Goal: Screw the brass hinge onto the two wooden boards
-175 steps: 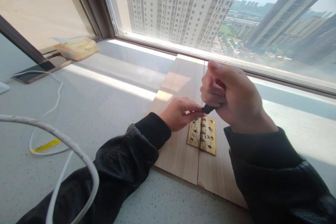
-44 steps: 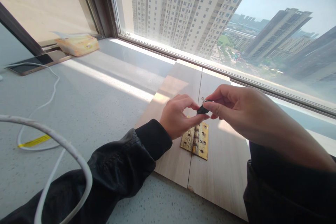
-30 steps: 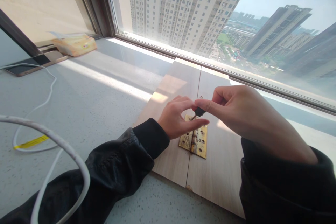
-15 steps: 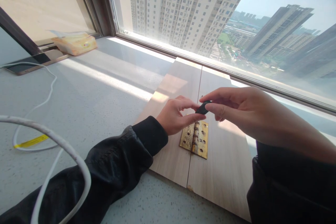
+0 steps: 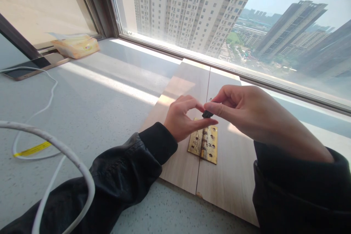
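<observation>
Leaning over a speckled counter [image 5: 109,98] and two flat, wood-grained boards [image 5: 231,179]; pinching with the right hand [image 5: 246,111], encircling with the left hand [image 5: 179,117], unclear whether gripping, above a stained, rectangular, yellowish metal hinge [image 5: 210,147]: a stubby black handle [image 5: 207,114].

- One head-worn camera looks forward and down from above the left hand [image 5: 181,119] and right hand [image 5: 241,111], at close range.
- It faces a window [image 5: 189,11] across the windowsill [image 5: 106,106].

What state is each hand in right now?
Left hand: thumb and finger at the black handle; whether gripping cannot be told.
Right hand: closed, holding the black handle.
</observation>
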Motion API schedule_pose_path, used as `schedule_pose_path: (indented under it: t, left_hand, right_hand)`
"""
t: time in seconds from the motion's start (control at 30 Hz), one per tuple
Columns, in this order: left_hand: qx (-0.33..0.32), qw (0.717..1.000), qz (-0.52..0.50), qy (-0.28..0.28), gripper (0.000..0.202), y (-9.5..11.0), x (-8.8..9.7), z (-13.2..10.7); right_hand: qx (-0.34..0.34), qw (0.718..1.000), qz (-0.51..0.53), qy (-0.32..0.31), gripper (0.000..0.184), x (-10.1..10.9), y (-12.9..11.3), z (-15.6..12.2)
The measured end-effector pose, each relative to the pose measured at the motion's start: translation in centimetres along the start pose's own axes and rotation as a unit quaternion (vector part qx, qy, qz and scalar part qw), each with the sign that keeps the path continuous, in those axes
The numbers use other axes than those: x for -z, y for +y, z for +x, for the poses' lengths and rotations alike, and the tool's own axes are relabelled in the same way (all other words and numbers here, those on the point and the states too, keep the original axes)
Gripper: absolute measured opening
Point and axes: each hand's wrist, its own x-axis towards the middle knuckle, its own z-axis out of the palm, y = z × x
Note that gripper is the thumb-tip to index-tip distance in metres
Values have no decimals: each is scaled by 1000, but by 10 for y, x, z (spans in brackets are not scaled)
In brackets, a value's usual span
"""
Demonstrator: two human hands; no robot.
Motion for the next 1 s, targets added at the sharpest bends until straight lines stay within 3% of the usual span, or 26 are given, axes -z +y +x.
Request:
schedule_pose_path:
  t: [0.23,0.43,0.57,0.67,0.83,1.0]
  left_hand:
    - [-18,1000,10,7,22,0,-2,0]
    - [-40,998,-9,-53,14,-2,2,2]
    - [-47,995,-32,-82,16,-7,6,4]
    - [-42,991,-53,-116,17,-10,8,6]
    - [-24,986,-70,-150,19,-11,7,5]
    - [-23,991,-65,-115,26,-5,4,4]
  right_hand:
    - [-31,998,-48,27,38,-2,-6,-1]
    - [-28,992,-110,56,35,-3,-7,-3]
    - [39,999,-4,-15,34,3,0,-4]
    - [48,995,45,-68,32,8,7,-6]
    - [40,995,46,-74,27,9,13,-5]
    - [12,995,57,-81,29,3,7,-3]
